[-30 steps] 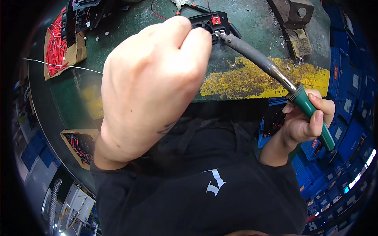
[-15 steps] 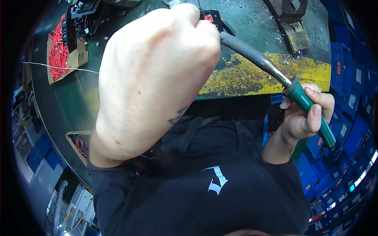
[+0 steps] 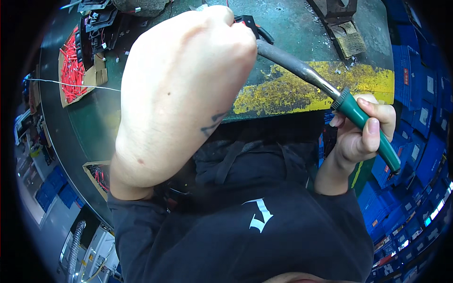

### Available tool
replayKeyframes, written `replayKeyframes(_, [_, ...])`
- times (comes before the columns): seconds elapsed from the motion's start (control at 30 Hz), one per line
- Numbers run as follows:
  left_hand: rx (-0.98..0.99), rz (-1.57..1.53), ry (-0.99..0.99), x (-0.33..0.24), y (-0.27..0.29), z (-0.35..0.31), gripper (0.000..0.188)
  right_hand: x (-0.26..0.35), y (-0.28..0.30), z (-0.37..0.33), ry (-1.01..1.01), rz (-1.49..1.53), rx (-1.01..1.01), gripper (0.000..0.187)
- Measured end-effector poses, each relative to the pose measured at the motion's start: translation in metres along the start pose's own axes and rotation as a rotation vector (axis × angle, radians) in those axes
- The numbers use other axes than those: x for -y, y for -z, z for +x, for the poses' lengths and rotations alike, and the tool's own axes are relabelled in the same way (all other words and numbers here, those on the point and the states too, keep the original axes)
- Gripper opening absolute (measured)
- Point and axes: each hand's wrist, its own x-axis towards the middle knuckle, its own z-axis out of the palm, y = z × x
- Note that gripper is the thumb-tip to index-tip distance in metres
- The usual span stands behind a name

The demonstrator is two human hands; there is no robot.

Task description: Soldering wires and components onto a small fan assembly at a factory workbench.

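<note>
My left hand (image 3: 184, 89) is raised close to the camera, its fingers curled into a fist over a black plastic part with a red piece (image 3: 250, 21) on the green bench. A thin silver wire (image 3: 71, 84) runs in from the left and vanishes behind this hand, which seems to pinch it. My right hand (image 3: 361, 139) grips the green handle of a soldering iron (image 3: 351, 108). The iron's grey barrel slants up and left toward the black part. Its tip is hidden behind my left knuckles.
The green bench (image 3: 94, 122) has a worn yellow strip (image 3: 292, 89) along its near edge. A cardboard tray of red sleeves (image 3: 71, 66) and dark parts lie at the far left. A rusty metal block (image 3: 347, 42) stands at the far right. Blue crates (image 3: 415, 94) are stacked beside the bench.
My left hand has risen and now covers most of the black part and the iron's tip. The iron and my right hand have shifted slightly up and left.
</note>
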Motion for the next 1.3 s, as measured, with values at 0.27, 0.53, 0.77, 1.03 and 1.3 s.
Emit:
replayKeyframes(0.27, [-0.068,-0.084,0.022,0.006,0.009,-0.007,0.012,-0.005,-0.001,-0.004,0.016,0.021,-0.019,0.031])
replayKeyframes(0.53, [-0.409,-0.552,0.519,0.007,0.017,-0.049,0.027,-0.01,0.007,-0.007,0.029,0.145,-0.157,0.033])
replayKeyframes(0.77, [-0.5,-0.841,0.609,-0.013,-0.001,-0.065,0.029,-0.006,0.012,-0.008,0.052,0.087,-0.068,0.032])
replayKeyframes(1.03, [-0.562,-0.71,0.643,-0.019,-0.022,-0.058,0.014,-0.007,0.003,-0.011,0.056,0.088,-0.094,0.028])
replayKeyframes(1.3, [-0.432,-0.61,0.442,-0.02,-0.023,-0.052,0.015,-0.006,0.001,-0.009,0.026,0.041,-0.076,0.031])
